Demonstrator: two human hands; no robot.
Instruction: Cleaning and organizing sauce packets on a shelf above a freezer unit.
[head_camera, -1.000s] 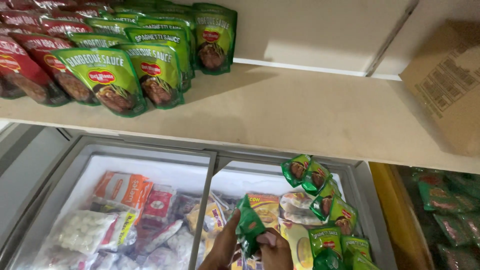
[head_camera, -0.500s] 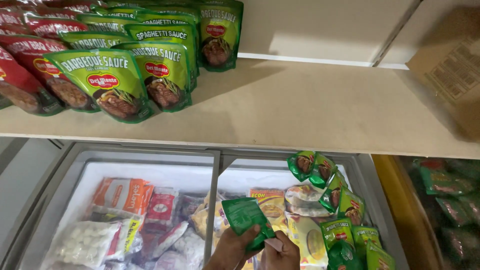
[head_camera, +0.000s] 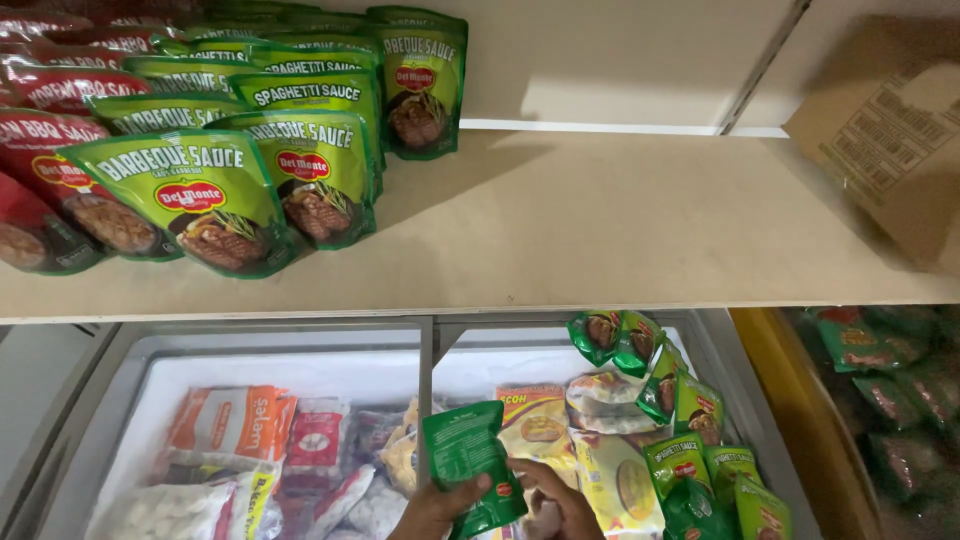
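We counted one green pouch (head_camera: 468, 462) at six o'clock, above the freezer (head_camera: 300, 350). Our left hand (head_camera: 440, 508) gripped its lower edge, thumb across the front; our right hand (head_camera: 560, 502) touched it, fingers curled.

At the bottom centre of the frame both hands grip a green sauce pouch (head_camera: 468, 466), its plain back turned up: the left hand (head_camera: 437, 510) has its thumb laid across the lower front, the right hand (head_camera: 562, 500) touches the pouch's right edge. Below them lies a chest freezer (head_camera: 300, 345) with a glass sliding lid, frozen packets (head_camera: 235, 425) visible inside. A loose string of small green pouches (head_camera: 680, 410) sits on the lid at lower right. Across the upper left, rows of green pouches (head_camera: 305, 160) and red pouches (head_camera: 50, 150) stand on a pale wooden shelf (head_camera: 600, 230). A cardboard box (head_camera: 890, 140) fills the upper right corner.
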